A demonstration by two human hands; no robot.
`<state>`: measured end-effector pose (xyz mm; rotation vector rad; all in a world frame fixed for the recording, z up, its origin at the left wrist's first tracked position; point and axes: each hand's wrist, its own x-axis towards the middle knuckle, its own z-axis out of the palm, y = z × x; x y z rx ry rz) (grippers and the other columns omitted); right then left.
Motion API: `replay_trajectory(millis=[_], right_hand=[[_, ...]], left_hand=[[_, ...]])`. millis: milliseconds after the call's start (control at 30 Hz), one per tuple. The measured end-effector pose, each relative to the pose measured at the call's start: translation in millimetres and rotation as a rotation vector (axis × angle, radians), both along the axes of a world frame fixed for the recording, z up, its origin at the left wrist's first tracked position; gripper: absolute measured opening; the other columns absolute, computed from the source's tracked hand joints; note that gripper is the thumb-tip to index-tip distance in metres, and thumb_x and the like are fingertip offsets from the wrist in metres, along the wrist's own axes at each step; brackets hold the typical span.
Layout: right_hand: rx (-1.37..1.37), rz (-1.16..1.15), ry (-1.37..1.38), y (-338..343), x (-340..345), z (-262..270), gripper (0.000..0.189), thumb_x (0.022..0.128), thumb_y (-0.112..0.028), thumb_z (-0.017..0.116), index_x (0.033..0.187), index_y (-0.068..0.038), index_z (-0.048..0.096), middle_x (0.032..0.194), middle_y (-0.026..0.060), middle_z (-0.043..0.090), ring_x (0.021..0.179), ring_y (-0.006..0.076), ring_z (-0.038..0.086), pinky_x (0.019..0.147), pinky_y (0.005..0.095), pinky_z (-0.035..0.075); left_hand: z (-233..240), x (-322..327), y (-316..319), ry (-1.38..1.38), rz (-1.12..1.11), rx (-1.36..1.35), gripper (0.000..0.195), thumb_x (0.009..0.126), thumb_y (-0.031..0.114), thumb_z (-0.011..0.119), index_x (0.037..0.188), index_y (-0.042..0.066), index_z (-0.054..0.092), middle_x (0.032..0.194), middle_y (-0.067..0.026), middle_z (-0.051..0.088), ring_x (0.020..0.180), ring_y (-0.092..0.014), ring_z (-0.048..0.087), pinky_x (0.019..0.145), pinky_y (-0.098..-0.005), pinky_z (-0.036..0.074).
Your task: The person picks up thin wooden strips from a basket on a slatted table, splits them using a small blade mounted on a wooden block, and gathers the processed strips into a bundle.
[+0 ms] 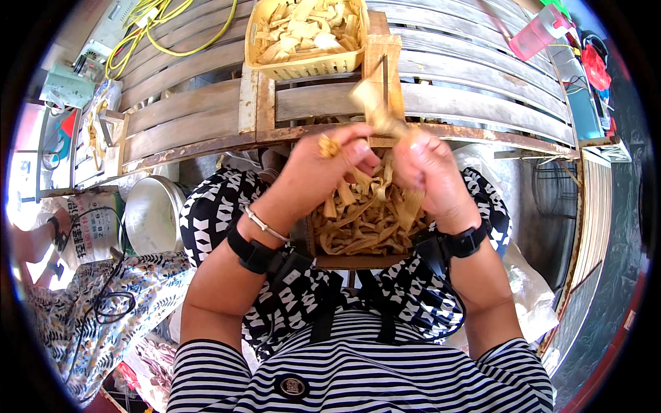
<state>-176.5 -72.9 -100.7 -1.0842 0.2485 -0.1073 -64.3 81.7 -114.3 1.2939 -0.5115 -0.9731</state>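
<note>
My left hand [335, 160] is closed around several short yellow dried strips [330, 146], whose ends stick out at the top and below the fingers. A pale yellow strip [369, 100], blurred, is pinched in my right hand [428, 173] and slants up to the left. It overlaps a wooden block [382, 49] with a thin dark upright piece [384, 77], perhaps a blade; whether they touch I cannot tell. Below both hands, a cardboard box [356, 262] between my knees holds tangled dried strips [361, 227].
A yellow plastic basket [310, 67] of cut pieces stands on the slatted wooden table [320, 100]. A yellow cable [155, 36] lies at left, a pink jug [537, 33] at far right. A metal bucket [152, 214] and another person's arm [38, 240] are at left.
</note>
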Motion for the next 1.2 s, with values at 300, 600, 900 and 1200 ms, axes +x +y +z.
replay_trajectory(millis=[300, 600, 900, 1200], right_hand=[[-0.126, -0.575, -0.167, -6, 17, 17, 0.026, 0.097, -0.028, 0.043, 0.099, -0.004, 0.053, 0.065, 0.0013, 0.047, 0.058, 0.0117, 0.044, 0.056, 0.0239, 0.038], [-1.154, -0.361, -0.274, -18, 11, 14, 0.024, 0.092, -0.013, 0.053, 0.114, -0.003, 0.056, 0.113, 0.0094, 0.057, 0.105, 0.0179, 0.052, 0.091, 0.0297, 0.04], [-1.254, -0.398, -0.628, 7, 19, 27, 0.027, 0.076, -0.01, 0.068, 0.055, -0.004, 0.051, 0.048, 0.0058, 0.046, 0.042, 0.0215, 0.045, 0.042, 0.0301, 0.034], [-0.585, 0.031, 0.033, 17, 13, 12, 0.023, 0.094, -0.017, 0.048, 0.081, -0.003, 0.061, 0.06, 0.0003, 0.051, 0.043, 0.0079, 0.042, 0.041, 0.0234, 0.034]], left_hand=[[-3, -33, -14, 0.379, -0.275, 0.085, 0.02, 0.094, 0.016, 0.051, 0.103, 0.0, 0.058, 0.086, -0.0087, 0.064, 0.076, -0.017, 0.063, 0.068, -0.0263, 0.051], [12, -13, -8, -0.207, 0.038, 0.126, 0.025, 0.092, 0.024, 0.055, 0.08, 0.004, 0.062, 0.063, 0.0017, 0.057, 0.055, -0.006, 0.05, 0.05, -0.0214, 0.042], [38, -18, 1, 0.137, -0.431, 0.243, 0.02, 0.085, 0.021, 0.055, 0.082, 0.003, 0.065, 0.061, -0.0033, 0.061, 0.054, -0.008, 0.057, 0.046, -0.02, 0.044], [40, 3, 7, -0.875, -0.134, -0.048, 0.031, 0.079, 0.027, 0.068, 0.109, 0.02, 0.064, 0.079, -0.0103, 0.06, 0.07, -0.026, 0.059, 0.064, -0.0317, 0.047]])
